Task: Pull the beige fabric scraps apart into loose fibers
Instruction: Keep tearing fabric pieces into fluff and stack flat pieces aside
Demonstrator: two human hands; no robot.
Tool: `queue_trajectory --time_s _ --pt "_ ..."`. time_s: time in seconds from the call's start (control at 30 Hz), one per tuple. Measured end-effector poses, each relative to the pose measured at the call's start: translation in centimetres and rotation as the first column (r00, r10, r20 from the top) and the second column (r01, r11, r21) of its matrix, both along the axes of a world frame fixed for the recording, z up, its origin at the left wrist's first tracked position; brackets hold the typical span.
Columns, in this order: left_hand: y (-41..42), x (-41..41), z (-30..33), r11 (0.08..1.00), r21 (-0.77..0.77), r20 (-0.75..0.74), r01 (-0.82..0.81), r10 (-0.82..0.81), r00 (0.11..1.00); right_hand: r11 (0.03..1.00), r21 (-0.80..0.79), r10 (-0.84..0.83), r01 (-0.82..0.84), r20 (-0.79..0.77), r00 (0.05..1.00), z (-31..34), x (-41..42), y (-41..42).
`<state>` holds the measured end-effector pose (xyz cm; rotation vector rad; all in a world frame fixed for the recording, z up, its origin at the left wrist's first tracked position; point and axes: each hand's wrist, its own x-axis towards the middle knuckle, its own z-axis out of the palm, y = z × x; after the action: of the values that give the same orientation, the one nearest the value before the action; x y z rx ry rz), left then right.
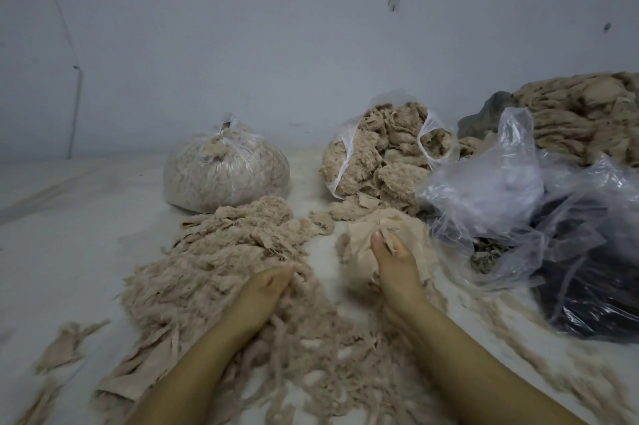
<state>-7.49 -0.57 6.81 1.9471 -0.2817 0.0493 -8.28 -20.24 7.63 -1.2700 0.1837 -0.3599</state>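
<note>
On a pale surface (pixel 69 217), the right hand (pixel 397 269) has its fingers clamped on a bunched beige fabric scrap (pixel 383 244); the left hand (pixel 262 296), fingers curled together, rests in shredded beige fibers (pixel 214 269). Next, likely tearing.

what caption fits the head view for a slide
Right hand grips a scrap bundle; left hand rests in the fiber pile.

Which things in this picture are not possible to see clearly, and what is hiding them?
- Left hand, head view: fingertips buried in the shredded fiber pile; grip unclear.
- Right hand: fingers sunk into the fabric bundle.
- Dark bag, right: contents veiled by crumpled clear plastic, cut by the frame edge.
- Tied bag: contents blurred by cloudy plastic.
- Fabric heap, far right: cut off by the edge.
</note>
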Motion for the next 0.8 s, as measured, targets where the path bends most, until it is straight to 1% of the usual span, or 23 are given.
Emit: queue_trajectory --time_s 0.03,0.07,0.1,0.13,0.17,0.2,0.27,0.33,0.37,0.4,0.5,0.57,0.63,0.67,0.7,0.73,0.77,0.8 --pt "-0.6 -0.2 0.3 0.996 -0.091 -0.111 0.02 -0.03 0.993 0.999 -0.022 0.033 -0.033 0.026 0.999 0.0 -0.1 0.4" --pt "-1.3 -0.3 0.8 0.978 -0.21 -0.256 0.023 -0.078 0.963 0.998 -0.055 0.045 -0.042 0.053 0.998 0.0 -0.3 0.8" --pt "-2.1 -0.6 1.4 0.944 -0.329 -0.391 0.022 -0.157 0.907 0.995 -0.088 0.044 -0.038 0.073 0.996 0.0 -0.5 1.3" --pt "-2.9 -1.0 2.0 0.905 -0.425 -0.485 0.016 -0.243 0.84 0.994 -0.104 0.043 -0.033 0.09 0.995 -0.1 -0.7 1.7" --pt "-3.6 -1.4 2.3 0.869 -0.495 -0.531 0.011 -0.312 0.788 0.995 -0.082 0.059 -0.051 0.096 0.994 -0.1 -0.8 2.0" --pt "-4.2 -1.7 2.5 0.836 -0.548 -0.546 -0.012 -0.347 0.763 0.996 -0.039 0.087 -0.083 0.105 0.991 -0.1 -1.0 2.3" --pt "-5.0 -2.0 2.5 0.753 -0.651 -0.534 -0.095 -0.366 0.762 0.992 0.01 0.126 -0.128 0.133 0.983 -0.1 -1.3 2.4" --pt "-5.1 -2.1 2.5 0.631 -0.76 -0.477 -0.154 -0.38 0.792 0.993 -0.008 0.114 -0.114 0.147 0.983 -0.2 -1.3 2.0" --pt "-5.0 -2.0 2.5 0.592 -0.788 -0.447 -0.17 -0.361 0.818 0.995 -0.025 0.096 -0.093 0.151 0.984 -0.2 -1.3 1.7" --pt "-4.8 -1.7 2.4 0.588 -0.79 -0.425 -0.174 -0.321 0.846 0.997 -0.042 0.068 -0.062 0.159 0.985 -0.1 -1.2 1.3" --pt "-4.4 -1.1 2.2 0.675 -0.724 -0.362 -0.145 -0.192 0.912 0.995 -0.102 -0.001 0.017 0.151 0.989 0.5 -0.4 -0.1" --pt "-4.1 -0.6 2.6 0.748 -0.654 -0.306 -0.112 -0.126 0.944 0.984 -0.171 -0.037 0.059 0.129 0.991 1.5 0.4 -1.3" --pt "-3.1 -0.3 3.0 0.87 -0.492 -0.205 -0.043 -0.068 0.976 0.945 -0.3 -0.108 0.132 0.095 0.99 2.6 1.6 -3.2" --pt "-2.3 -0.2 3.1 0.93 -0.367 -0.145 0.009 -0.067 0.987 0.886 -0.436 -0.156 0.161 0.047 0.987 3.2 2.1 -4.3" --pt "-1.4 -0.2 3.2 0.974 -0.216 -0.099 0.068 -0.091 0.991 0.783 -0.597 -0.225 0.174 -0.011 0.974 3.5 2.4 -5.3" --pt "-0.3 -0.2 3.1 0.989 -0.06 -0.079 0.131 -0.136 0.988 0.674 -0.72 -0.283 0.164 -0.047 0.958 3.5 2.3 -5.9" --pt "0.8 -0.2 3.0 0.977 0.082 -0.084 0.198 -0.191 0.978 0.604 -0.78 -0.309 0.163 -0.041 0.95 3.4 2.0 -5.9" --pt "1.8 -0.2 2.7 0.946 0.198 -0.103 0.257 -0.241 0.965 0.575 -0.802 -0.294 0.165 -0.015 0.956 3.1 1.4 -5.4"
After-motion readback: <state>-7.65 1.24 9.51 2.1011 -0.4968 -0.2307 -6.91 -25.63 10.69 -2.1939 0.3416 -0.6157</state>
